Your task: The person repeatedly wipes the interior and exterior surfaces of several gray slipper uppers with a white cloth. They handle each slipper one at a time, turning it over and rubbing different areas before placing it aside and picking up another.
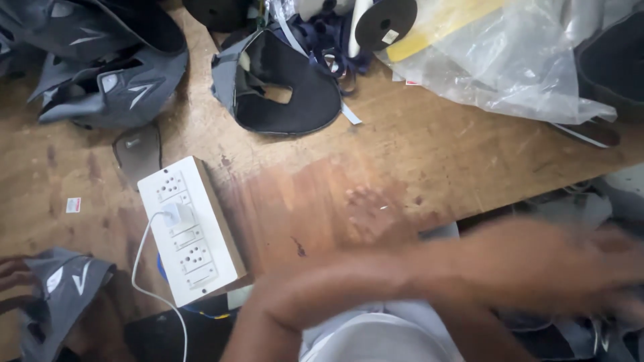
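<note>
**Soft grey cut pieces under two blurred hands**

Head view. Left hand (618, 249) and right hand (627, 303) both smeared by blur at the far right. Impossible to tell whether the fingers are spread, curled or gripping. Left forearm crossed in front of the white shirt (376, 335). Just under and beyond the fingers, off the bench edge: grey fabric pieces (590, 204), apparently cut shoe uppers.

Judged light, limp and thin, with no risk of breaking. Likely to droop and fold if pinched at one corner, so better taken flat by an edge or near the collar opening. Matte cloth, probably not slippery.

Wooden bench (402, 167) worn, stained and scratched. Well away from the fingers, toward the far left: a white socket strip (191, 231) with a white charger and cable (144, 265) plugged in. Beyond it, a black-lined upper (288, 87) and a heap of grey uppers (107, 67). Straight beyond the fingers: a crumpled clear plastic bag (510, 60) and a black spool (386, 21).

At the far left edge, another person's fingers (10, 276) resting on a grey upper with white marks (64, 288).
</note>
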